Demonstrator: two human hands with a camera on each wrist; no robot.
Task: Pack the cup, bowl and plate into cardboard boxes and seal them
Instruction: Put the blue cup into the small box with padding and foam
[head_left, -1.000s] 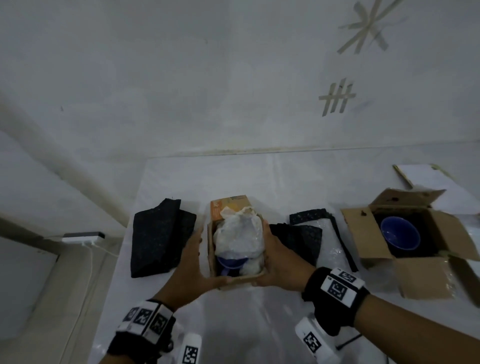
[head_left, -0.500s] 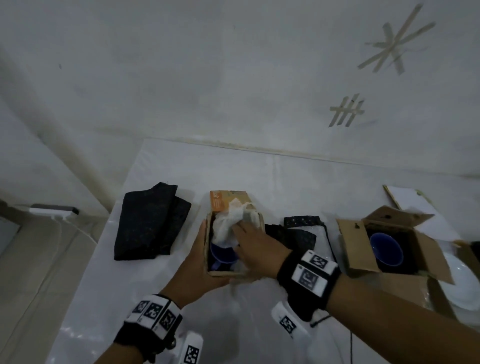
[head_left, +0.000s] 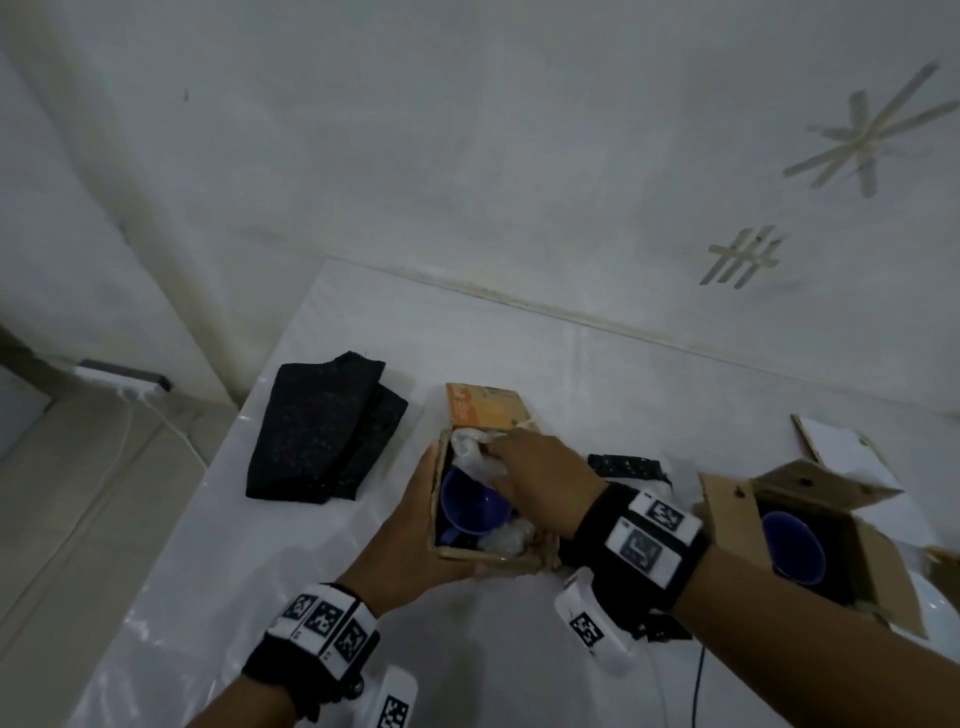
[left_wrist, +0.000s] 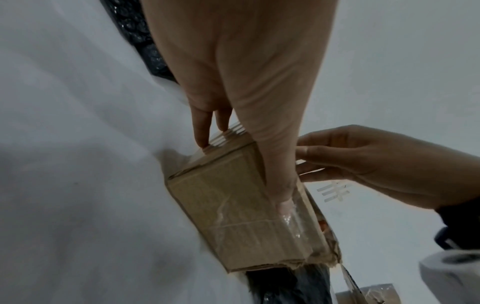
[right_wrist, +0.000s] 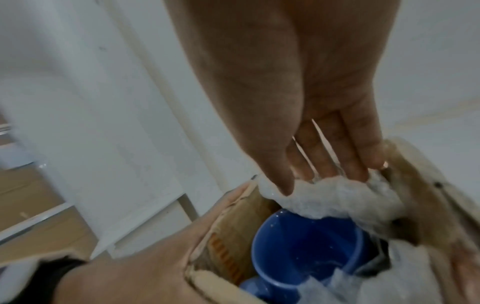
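A small open cardboard box (head_left: 491, 556) stands on the white table, its orange flap (head_left: 483, 408) folded back. Inside it sits the blue cup (head_left: 470, 506), seen in the right wrist view as the cup (right_wrist: 306, 253) with white wrap (right_wrist: 332, 197) over its far side. My left hand (head_left: 415, 525) grips the box's left near corner, thumb (left_wrist: 283, 193) along one face. My right hand (head_left: 540, 478) reaches over the box, and its straight fingers (right_wrist: 330, 164) press on the wrap. The blue bowl (head_left: 792, 545) lies in a larger open box (head_left: 727, 499) at the right.
Folded black padding (head_left: 327, 436) lies left of the small box, and another black piece (head_left: 623, 465) lies behind my right wrist. A white plate's rim (head_left: 935, 613) shows at the far right edge. A flat white board (head_left: 841, 447) lies behind the larger box.
My right hand left the box's right side and moved over the top onto the white wrap, pushing it down. The left hand stayed on the box.
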